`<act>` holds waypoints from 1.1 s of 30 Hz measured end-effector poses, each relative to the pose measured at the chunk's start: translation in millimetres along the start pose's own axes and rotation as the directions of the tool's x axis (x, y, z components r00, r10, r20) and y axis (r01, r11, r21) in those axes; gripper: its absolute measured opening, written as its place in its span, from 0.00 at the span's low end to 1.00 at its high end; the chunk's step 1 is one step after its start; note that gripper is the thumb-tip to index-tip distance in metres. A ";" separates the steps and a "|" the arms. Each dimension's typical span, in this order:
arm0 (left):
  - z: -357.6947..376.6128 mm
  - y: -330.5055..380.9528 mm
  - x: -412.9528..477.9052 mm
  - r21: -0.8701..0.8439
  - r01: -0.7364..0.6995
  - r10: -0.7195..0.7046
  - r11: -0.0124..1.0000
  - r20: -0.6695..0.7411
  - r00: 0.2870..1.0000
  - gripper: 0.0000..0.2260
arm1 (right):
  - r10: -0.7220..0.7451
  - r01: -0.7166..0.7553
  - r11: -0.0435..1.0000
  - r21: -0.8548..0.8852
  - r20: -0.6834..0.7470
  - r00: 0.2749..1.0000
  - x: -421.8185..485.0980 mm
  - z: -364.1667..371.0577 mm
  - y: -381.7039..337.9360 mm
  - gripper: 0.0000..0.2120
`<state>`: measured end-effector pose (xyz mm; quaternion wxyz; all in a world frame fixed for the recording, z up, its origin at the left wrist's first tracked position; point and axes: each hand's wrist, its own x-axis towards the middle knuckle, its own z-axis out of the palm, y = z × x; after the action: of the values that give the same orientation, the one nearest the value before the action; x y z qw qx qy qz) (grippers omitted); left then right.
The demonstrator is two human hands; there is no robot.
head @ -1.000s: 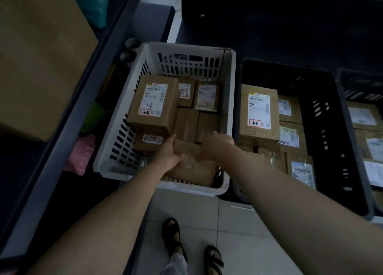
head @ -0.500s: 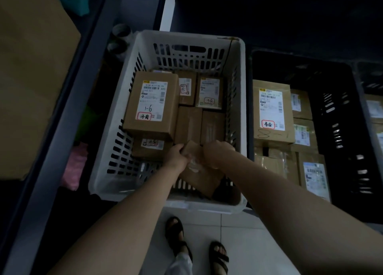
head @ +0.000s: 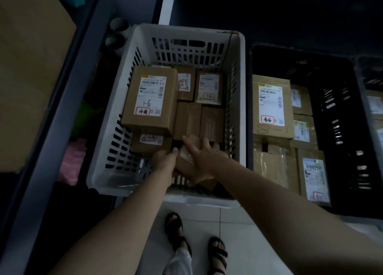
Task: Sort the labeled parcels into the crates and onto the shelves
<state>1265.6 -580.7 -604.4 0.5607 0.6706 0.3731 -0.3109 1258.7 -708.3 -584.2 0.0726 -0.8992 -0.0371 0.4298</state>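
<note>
The white crate holds six settled parcels, most with labels upward, presumably so destinations read at a glance; at its near end the left hand pinches the left edge of a seventh, the small taped parcel, tilted; the right hand wraps over its top, likely steering it into the gap; the black crate alongside shows at least five.
</note>
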 end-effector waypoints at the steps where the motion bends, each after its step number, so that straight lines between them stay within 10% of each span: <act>1: -0.8 2.2 0.9 0.018 -0.006 0.006 1.000 0.012 1.000 0.09 | -0.004 0.002 0.999 -0.050 -0.036 0.999 -2.2 2.6 -2.3 0.60; 14: -24.7 31.9 -71.8 -0.123 -0.317 0.326 0.940 0.063 0.943 0.12 | -0.007 -0.013 0.997 -0.082 -0.240 0.971 -69.6 -52.5 -28.3 0.53; 26: -14.2 25.5 -119.9 0.059 -0.339 0.321 0.939 0.200 0.926 0.21 | 0.354 -0.228 0.816 0.531 -0.147 0.924 -118.7 -62.9 -16.8 0.51; 33: 1.8 20.1 -87.5 0.146 -0.159 0.115 0.976 0.271 0.956 0.11 | 0.430 -0.414 0.903 0.116 -0.286 0.857 -83.8 -30.2 -26.7 0.43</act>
<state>1236.4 -597.6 -521.2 0.5674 0.6926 0.2210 -0.3868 1229.5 -695.8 -496.9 0.0042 -0.9386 0.1832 0.2923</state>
